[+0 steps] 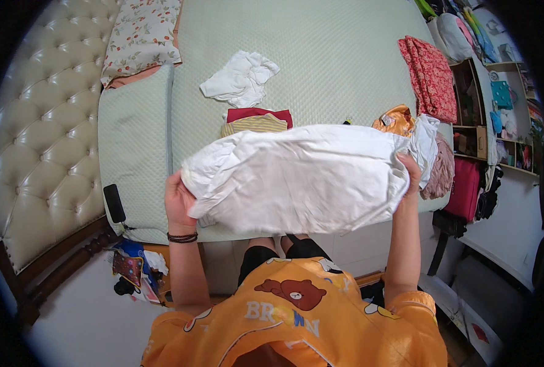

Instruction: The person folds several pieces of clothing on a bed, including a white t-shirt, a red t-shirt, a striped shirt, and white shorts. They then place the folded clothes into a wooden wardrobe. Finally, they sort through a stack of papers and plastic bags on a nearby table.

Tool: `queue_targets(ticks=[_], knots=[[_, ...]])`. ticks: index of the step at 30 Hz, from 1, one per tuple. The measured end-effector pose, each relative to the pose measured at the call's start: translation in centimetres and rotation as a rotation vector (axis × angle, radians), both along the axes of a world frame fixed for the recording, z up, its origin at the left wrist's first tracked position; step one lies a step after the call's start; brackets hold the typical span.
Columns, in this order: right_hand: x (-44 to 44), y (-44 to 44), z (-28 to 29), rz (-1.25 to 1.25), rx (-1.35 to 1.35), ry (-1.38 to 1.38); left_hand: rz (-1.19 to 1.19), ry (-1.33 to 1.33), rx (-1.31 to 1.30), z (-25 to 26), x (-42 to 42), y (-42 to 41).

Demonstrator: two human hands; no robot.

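A white cloth garment (pixel 295 179) is stretched sideways between my two hands, above the near edge of the bed. My left hand (pixel 179 199) grips its left end, fingers partly hidden by the fabric; a dark beaded bracelet is on that wrist. At the right end, my right hand (pixel 408 176) holds the garment with the thumb on top. Just beyond it lie folded clothes, a yellow striped piece (pixel 256 125) on a red one (pixel 283 115), partly covered from view. Farther back, a crumpled white garment (pixel 242 78) rests on the pale green quilted mattress cover (pixel 322 69).
Orange satin clothing (pixel 395 120), white clothing (pixel 423 137) and a pink garment (pixel 439 169) lie at right, near folded red patterned fabric (pixel 430 78). A black phone-like object (pixel 114 203) lies at left by the tufted headboard (pixel 51 137). Shelves (pixel 506 128) stand at far right.
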State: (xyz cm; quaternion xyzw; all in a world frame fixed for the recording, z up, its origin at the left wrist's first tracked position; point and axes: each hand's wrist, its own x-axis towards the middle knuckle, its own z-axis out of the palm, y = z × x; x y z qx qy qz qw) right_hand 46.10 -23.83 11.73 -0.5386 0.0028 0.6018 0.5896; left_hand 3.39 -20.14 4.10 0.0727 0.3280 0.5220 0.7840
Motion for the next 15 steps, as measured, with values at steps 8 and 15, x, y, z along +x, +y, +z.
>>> queue_targets(ticks=[8, 15], knots=[[-0.8, -4.5, -0.1, -0.008, 0.231, 0.128, -0.372, 0.144, 0.096, 2.3, 2.9, -2.9], [0.6, -7.0, 0.3, 0.005, 0.194, 0.180, -0.450, -0.177, -0.025, 4.3, 3.6, -2.3]])
